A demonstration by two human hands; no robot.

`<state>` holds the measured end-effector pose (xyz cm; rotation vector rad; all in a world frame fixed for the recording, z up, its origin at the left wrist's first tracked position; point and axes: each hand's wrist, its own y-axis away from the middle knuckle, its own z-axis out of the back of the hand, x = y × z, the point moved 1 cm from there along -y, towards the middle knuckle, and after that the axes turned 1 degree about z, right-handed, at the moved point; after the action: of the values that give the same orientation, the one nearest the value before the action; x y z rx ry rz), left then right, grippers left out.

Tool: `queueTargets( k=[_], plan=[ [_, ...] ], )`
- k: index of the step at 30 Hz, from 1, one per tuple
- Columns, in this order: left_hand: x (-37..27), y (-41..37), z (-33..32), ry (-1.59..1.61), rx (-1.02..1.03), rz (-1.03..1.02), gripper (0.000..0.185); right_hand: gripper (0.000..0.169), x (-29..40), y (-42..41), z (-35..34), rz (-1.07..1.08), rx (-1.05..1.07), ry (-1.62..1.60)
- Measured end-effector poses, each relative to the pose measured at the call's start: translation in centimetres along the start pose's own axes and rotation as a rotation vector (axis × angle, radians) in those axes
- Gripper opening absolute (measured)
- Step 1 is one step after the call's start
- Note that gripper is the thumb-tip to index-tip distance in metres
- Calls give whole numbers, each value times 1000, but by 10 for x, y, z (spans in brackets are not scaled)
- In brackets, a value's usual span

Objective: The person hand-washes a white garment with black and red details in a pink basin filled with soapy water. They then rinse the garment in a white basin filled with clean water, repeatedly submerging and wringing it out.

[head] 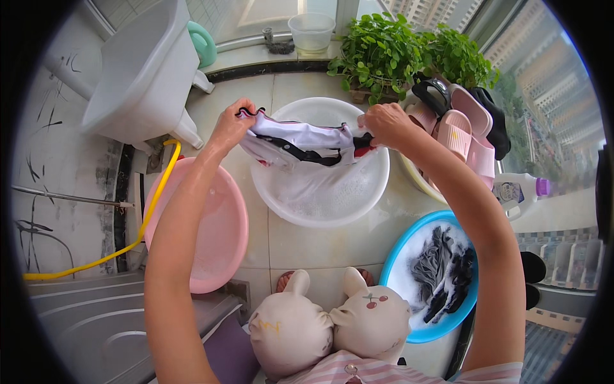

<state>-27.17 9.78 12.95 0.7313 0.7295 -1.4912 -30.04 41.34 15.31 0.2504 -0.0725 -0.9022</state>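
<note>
A wet white garment with black and red trim [302,137] is stretched between my two hands, its lower part hanging into a white basin [320,221] of sudsy water. My left hand [236,124] grips its left end by the black-edged hem. At the other end, my right hand [383,124] is closed on the cloth beside a black and red part. Under my left forearm stands a pink basin [242,225]. A blue basin [395,245] near my right forearm holds dark clothes [436,271] in foam.
A white sink [144,77] stands at upper left, with a yellow hose [158,197] below it. Leafy green plants [383,48] and a clear plastic tub [312,31] line the far edge. Slippers [455,129] fill a container at right, beside a purple-capped bottle [520,188].
</note>
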Motion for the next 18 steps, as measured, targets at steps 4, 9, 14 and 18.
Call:
queueTargets(
  k=[4, 9, 14, 18],
  plan=[
    [-52, -2, 33, 316, 82, 255, 48, 20, -10, 12, 27, 31, -269, 41],
    [-62, 5, 31, -867, 455, 133, 58, 25, -2, 12, 0, 18, -431, -297],
    [-60, 5, -7, -530, 197, 76, 39, 30, 19, -2, -83, -154, -287, -371],
    [-57, 3, -15, -467, 231, 109, 29, 37, 44, -10, -94, -286, -28, -150]
  ],
)
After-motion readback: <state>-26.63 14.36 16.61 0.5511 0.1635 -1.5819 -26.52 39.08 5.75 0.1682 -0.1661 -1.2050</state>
